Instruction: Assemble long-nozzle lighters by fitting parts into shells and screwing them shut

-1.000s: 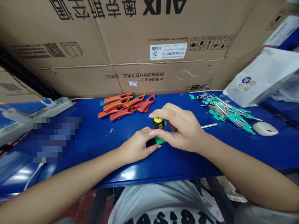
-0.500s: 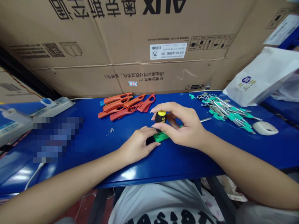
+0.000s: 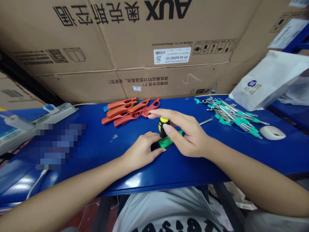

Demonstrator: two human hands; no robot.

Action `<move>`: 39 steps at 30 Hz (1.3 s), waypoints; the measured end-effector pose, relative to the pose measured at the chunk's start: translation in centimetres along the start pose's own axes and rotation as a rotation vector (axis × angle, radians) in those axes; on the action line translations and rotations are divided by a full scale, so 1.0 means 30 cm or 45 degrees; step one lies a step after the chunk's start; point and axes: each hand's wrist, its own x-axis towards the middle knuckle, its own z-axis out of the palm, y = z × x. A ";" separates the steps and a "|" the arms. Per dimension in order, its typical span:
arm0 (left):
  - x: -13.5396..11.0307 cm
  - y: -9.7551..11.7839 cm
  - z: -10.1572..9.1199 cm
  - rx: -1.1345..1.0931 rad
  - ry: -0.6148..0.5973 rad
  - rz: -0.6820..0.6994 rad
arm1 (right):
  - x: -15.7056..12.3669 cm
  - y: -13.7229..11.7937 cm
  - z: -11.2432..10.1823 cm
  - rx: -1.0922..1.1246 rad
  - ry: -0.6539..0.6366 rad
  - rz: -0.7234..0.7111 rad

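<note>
Nearest, a grey shirt [image 3: 178, 206] was seen at the front edge of the blue worktop [image 3: 193, 175]. Midway between front and back edges, a green casing [image 3: 165, 142] was held low against the surface by the left hand [image 3: 146, 149], its left end gripped between thumb and fingers. Over it a screwdriver [image 3: 161, 131] was held nearly upright by the right hand [image 3: 187, 132]: black-and-yellow handle pressed by the thumb, forefinger laid across near the top, grip closed lightly. Tip contact could not be made out. Nearer the left edge, tiny metal bits [image 3: 115, 136] were scattered. Beyond the right hand, a metal tube [image 3: 206, 121] was exposed. Towards the right edge, a white oval object [image 3: 272, 133] was noted beside heaped metal rods [image 3: 238, 116] with green parts. Left of centre, near the back edge, orange and red casings [image 3: 123, 112] were piled. Behind, a printed carton [image 3: 135, 42] was stood.
</note>
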 end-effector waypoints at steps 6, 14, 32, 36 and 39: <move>-0.005 -0.009 0.010 -0.023 0.021 -0.010 | -0.004 0.009 0.007 -0.019 0.094 0.007; 0.000 -0.012 0.006 0.024 0.019 0.001 | -0.001 0.018 0.006 -0.034 0.004 0.011; 0.000 -0.010 0.000 0.065 0.019 0.050 | -0.002 0.020 0.002 -0.022 -0.027 -0.024; 0.005 -0.020 -0.020 0.083 -0.027 0.069 | 0.019 0.032 -0.029 0.086 0.073 0.135; 0.008 -0.027 -0.038 0.115 -0.025 0.069 | 0.042 0.057 -0.096 0.038 0.301 0.209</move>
